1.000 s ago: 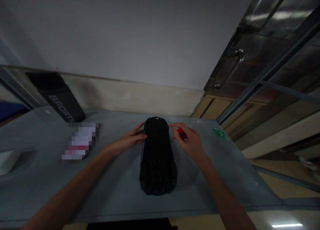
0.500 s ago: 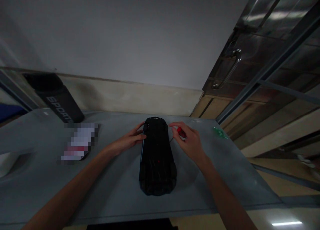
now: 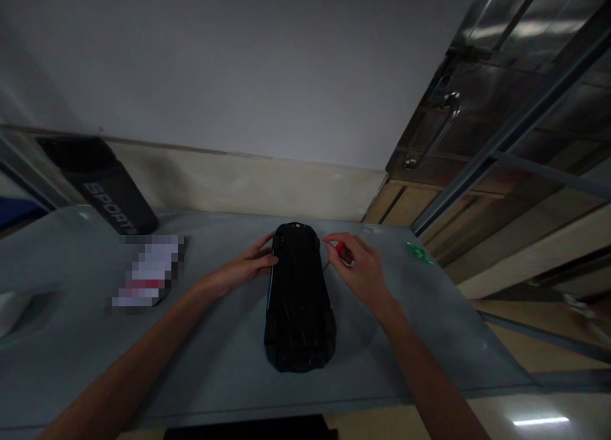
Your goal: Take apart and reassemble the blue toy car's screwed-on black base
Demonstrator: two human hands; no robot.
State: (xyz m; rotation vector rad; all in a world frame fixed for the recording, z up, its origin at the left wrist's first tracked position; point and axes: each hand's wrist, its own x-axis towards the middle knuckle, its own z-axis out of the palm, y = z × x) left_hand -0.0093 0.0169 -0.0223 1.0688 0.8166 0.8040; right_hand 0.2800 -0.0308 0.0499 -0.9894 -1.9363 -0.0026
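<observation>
A black toy car lies upside down on the grey table, its underside facing up. My left hand grips the car's left side near the far end, thumb on the underside. At the car's right side, my right hand is closed on a small screwdriver with a red handle. Its thin shaft points down and left toward the car's edge; whether the tip touches the car cannot be made out.
At the back left a black bottle marked SPORT leans near the wall, with a blurred phone-like item before it. A white object sits at the left edge. A green plastic piece lies at the right.
The whole view has shifted very slightly. Both hands, the car and the red-handled tool keep nearly the same positions relative to one another.
</observation>
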